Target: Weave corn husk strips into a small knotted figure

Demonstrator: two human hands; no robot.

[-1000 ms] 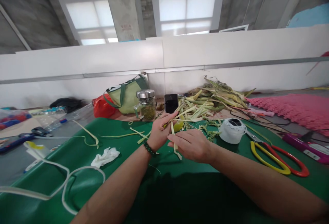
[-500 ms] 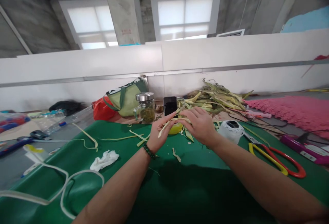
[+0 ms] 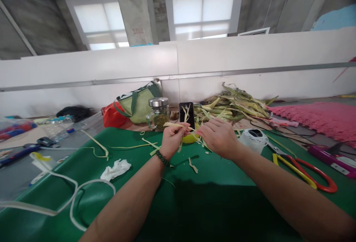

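Above a green mat, the left hand and right hand pinch leaf strips, likely pulling them tight, so next needs a firm hold.

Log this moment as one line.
left hand: pinching pale strips | right hand: curled at the strips, grip unclear | phone: upright beyond hands | scissors: on green sheet

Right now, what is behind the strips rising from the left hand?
Behind the pale strips is a dark phone, partly showing. The strips and left hand cover parts of it, which can't be seen.
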